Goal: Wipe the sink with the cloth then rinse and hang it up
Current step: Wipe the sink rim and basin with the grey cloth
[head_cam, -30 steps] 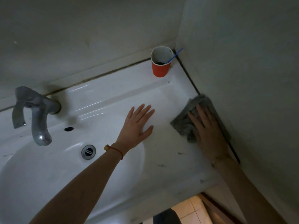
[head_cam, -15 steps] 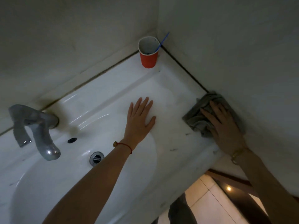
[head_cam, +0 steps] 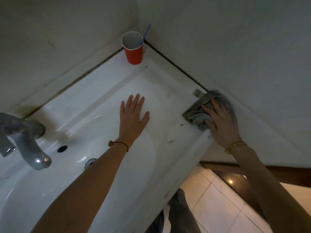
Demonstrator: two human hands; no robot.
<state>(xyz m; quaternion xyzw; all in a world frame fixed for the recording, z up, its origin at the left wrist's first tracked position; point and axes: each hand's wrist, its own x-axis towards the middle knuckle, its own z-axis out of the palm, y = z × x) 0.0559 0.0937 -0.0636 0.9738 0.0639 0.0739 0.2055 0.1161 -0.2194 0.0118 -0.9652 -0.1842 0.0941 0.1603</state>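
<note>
We judge ourselves to be in the wiping stage: dark specks and smears show on the flat of the sink (head_cam: pixel 168 101) just inward of our right hand (head_cam: pixel 220 121), so wiping is unfinished, and rinsing and hanging the cloth (head_cam: pixel 200 110) are not yet begun, with no water visible at the tap (head_cam: pixel 32 147). The right hand lies flat on the grey cloth, fingers straight and slightly spread, pressing it down rather than pinching it, at the sink's front corner against the side wall. The cloth is bunched under and ahead of the fingers; its long axis runs roughly along the wall seam, away from the wrist toward the red cup (head_cam: pixel 133 47) far beyond the fingertips. Our left hand (head_cam: pixel 133 115) rests open and flat, fingers together, well apart from the cloth.
</note>
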